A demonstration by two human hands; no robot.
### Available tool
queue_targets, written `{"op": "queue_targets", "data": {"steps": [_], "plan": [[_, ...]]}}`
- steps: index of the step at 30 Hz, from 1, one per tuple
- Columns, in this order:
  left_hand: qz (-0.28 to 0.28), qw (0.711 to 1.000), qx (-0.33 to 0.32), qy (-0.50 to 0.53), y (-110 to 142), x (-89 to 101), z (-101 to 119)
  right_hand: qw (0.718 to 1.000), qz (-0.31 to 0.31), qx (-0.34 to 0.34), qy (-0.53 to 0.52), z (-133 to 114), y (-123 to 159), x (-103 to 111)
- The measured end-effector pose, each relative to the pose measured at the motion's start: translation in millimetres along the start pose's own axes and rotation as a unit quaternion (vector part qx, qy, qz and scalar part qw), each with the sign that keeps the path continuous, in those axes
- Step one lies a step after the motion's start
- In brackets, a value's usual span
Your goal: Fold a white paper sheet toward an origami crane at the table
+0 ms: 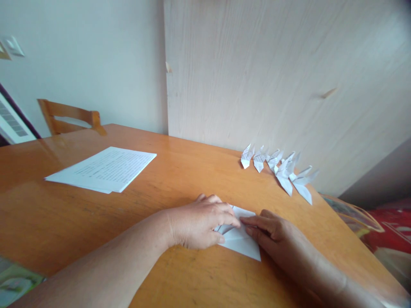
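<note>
A partly folded white paper (241, 244) lies on the wooden table (180, 179) in front of me. My left hand (201, 222) lies flat on its left part, fingers stretched out and pressing down. My right hand (268, 229) rests on the paper's right side, fingers extended, its fingertips meeting those of the left hand over the fold. Most of the paper is hidden under both hands.
A row of several folded paper cranes (279, 169) stands at the back right by a pale wooden panel (276, 72). A stack of printed sheets (104, 169) lies at the left. A wooden chair (69, 115) stands behind the table. The table's right edge drops off near red fabric (390, 231).
</note>
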State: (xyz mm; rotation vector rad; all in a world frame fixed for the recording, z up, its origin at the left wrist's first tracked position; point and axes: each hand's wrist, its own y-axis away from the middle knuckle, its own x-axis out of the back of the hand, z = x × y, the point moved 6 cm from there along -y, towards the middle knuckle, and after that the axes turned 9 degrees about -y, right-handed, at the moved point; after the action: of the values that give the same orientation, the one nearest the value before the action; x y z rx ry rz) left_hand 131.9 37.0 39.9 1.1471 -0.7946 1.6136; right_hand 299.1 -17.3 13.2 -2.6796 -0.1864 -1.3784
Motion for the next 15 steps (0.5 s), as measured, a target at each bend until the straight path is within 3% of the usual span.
{"op": "queue_targets", "data": {"steps": [15], "plan": [[-0.043,0.999,0.023,0.012,-1.4,-4.3,-2.8,0.999,0.002,0.029,0.042,-2.9,3.9,5.4]]}}
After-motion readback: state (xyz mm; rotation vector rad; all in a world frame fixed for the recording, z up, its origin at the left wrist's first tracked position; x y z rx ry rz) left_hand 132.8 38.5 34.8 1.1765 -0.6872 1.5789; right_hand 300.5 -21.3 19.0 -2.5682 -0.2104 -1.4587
